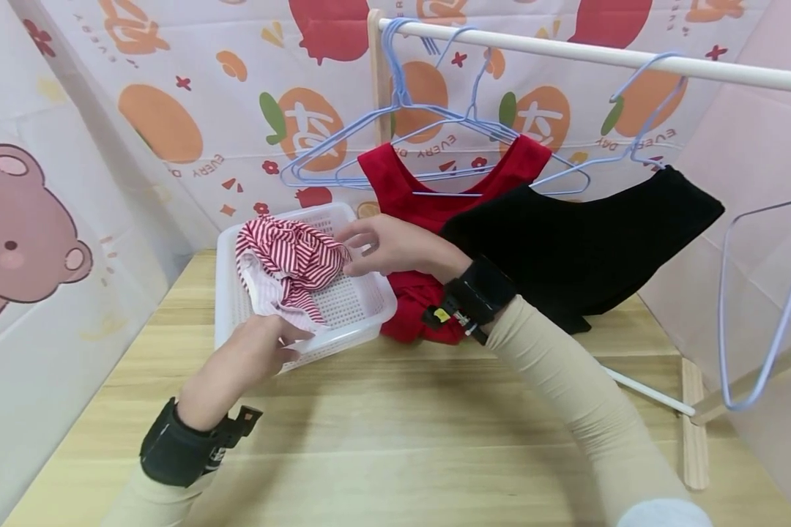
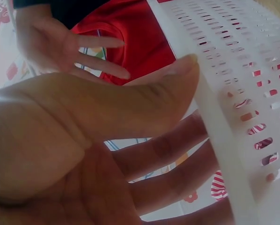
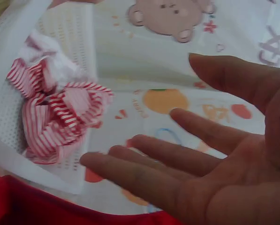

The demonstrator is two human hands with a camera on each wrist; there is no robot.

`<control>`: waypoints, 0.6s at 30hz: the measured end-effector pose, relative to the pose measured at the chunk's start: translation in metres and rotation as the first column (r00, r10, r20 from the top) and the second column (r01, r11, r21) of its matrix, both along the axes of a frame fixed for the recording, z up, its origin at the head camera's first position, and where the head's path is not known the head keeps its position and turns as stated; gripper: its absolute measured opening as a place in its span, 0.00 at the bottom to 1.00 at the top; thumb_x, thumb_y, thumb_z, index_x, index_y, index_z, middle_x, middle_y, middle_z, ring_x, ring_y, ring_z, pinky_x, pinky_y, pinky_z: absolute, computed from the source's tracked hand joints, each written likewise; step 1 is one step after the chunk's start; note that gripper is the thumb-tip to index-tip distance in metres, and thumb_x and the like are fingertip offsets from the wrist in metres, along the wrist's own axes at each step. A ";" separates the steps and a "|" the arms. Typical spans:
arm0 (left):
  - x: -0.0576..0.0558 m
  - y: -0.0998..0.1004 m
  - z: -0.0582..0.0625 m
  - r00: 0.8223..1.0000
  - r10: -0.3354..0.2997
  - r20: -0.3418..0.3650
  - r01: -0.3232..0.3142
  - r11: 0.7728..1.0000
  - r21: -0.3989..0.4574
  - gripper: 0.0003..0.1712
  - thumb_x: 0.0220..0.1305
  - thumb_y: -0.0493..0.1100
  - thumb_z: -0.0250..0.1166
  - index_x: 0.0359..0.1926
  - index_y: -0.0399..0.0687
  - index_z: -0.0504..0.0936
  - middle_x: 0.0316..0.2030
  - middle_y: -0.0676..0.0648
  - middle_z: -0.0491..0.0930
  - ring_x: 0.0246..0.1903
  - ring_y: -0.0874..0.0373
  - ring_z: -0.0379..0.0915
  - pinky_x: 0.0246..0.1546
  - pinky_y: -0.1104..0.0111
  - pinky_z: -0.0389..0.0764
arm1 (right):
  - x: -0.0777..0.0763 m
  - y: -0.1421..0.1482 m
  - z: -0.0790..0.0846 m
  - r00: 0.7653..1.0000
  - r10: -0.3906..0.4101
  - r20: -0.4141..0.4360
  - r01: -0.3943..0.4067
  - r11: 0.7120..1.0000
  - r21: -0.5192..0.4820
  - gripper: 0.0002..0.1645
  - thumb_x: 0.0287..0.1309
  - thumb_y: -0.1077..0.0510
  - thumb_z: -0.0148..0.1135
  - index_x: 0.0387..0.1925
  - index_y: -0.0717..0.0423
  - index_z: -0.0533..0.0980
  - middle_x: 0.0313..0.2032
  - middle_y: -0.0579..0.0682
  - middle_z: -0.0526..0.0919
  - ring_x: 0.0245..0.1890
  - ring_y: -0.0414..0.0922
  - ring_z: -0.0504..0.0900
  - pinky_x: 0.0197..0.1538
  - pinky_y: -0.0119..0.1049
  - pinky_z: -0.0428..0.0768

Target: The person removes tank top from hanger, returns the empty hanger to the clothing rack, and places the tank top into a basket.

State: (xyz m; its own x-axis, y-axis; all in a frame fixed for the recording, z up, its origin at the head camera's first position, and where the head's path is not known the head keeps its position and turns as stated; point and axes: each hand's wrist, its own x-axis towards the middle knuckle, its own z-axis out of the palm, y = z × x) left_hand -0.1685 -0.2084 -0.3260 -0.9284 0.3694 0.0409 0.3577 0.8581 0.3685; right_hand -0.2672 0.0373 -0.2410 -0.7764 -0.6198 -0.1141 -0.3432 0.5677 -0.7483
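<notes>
- Left grip (image 1: 253,348): thumb and fingers close over the near rim of the white basket (image 1: 346,337), pinching the rim between them; we see nothing else in it.
- White basket: perforated plastic, standing on the counter (image 1: 382,424). We judge it light, slightly springy, best held by its rim.
- Striped cloth (image 1: 293,252): red and white, crumpled inside the basket, mostly toward its left; the only item we make out there. We expect it light, limp and hard to damage; a pinch on a loose upper fold or edge should serve, though the bunching may hide its ends.
- Right grip (image 1: 398,245): fingers spread wide, holding nothing, over the basket's right side, just beside the cloth; we cannot tell whether a fingertip touches it.
- Red garment (image 1: 418,205): on a blue hanger, close to the basket.
- Black garment (image 1: 567,249): hangs farthest right, partly covering the red one.
</notes>
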 end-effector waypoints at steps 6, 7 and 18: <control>-0.001 -0.001 0.002 1.000 0.009 0.011 -0.009 1.000 -0.009 0.15 0.54 0.29 0.75 0.44 0.39 0.91 0.34 0.41 0.90 0.37 0.45 0.86 0.39 0.53 0.86 | 0.020 0.025 0.012 0.996 -0.006 -0.084 0.004 1.000 -0.018 0.35 0.61 0.55 0.72 0.69 0.50 0.74 0.67 0.53 0.79 0.59 0.51 0.85 0.55 0.41 0.87; -0.001 -0.002 0.002 1.000 0.010 0.012 -0.010 1.000 -0.008 0.15 0.54 0.29 0.75 0.45 0.39 0.91 0.34 0.40 0.90 0.37 0.45 0.86 0.39 0.53 0.86 | 0.023 0.029 0.014 0.996 -0.003 -0.094 0.000 1.000 -0.025 0.35 0.61 0.55 0.72 0.69 0.51 0.74 0.67 0.53 0.80 0.60 0.51 0.85 0.56 0.41 0.87; 0.001 -0.001 0.000 1.000 0.014 0.022 -0.014 1.000 0.003 0.15 0.55 0.29 0.75 0.45 0.38 0.91 0.36 0.40 0.90 0.39 0.43 0.87 0.38 0.53 0.86 | 0.053 0.076 0.029 0.987 -0.028 -0.158 0.019 0.998 -0.059 0.31 0.61 0.56 0.71 0.66 0.52 0.76 0.65 0.53 0.81 0.63 0.50 0.82 0.58 0.45 0.86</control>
State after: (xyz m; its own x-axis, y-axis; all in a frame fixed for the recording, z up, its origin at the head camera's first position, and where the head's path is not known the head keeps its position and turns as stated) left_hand -0.1677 -0.2095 -0.3264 -0.9340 0.3567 0.0215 0.3378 0.8618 0.3784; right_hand -0.2141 0.1133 -0.2116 -0.7963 -0.6032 0.0467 -0.4471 0.5347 -0.7170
